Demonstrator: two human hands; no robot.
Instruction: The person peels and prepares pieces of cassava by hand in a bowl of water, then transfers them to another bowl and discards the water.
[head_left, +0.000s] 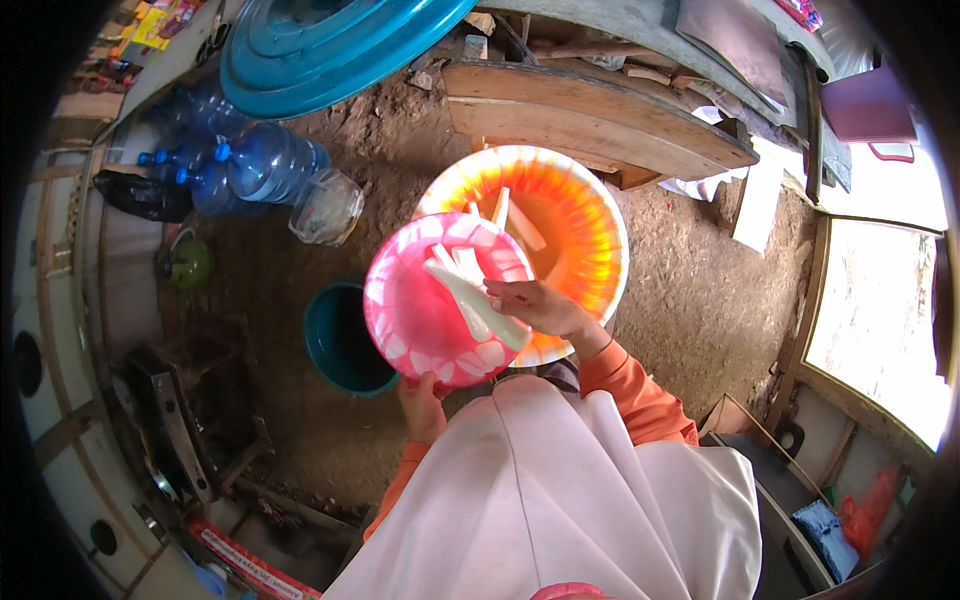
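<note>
My left hand (422, 407) grips the near rim of a pink-and-white plastic basin (405, 322), which is tilted and partly overlaps a larger orange basin. Several long, pale, peeled pieces (469, 300), perhaps a root or vegetable, lie in the pink basin. Over its right side is my right hand (536, 304), at the pale pieces with fingers extended; whether it grips one cannot be told. The orange-and-white basin (592, 247) stands on the ground behind and holds more pale pieces (525, 225) in what looks like liquid.
A dark teal bucket (349, 341) stands left of the pink basin. Blue water jugs (270, 161) and a clear plastic bag (327, 208) sit farther left. A large blue lid or tub (337, 52) is at the top, beside a wooden bench (585, 112) behind the basins.
</note>
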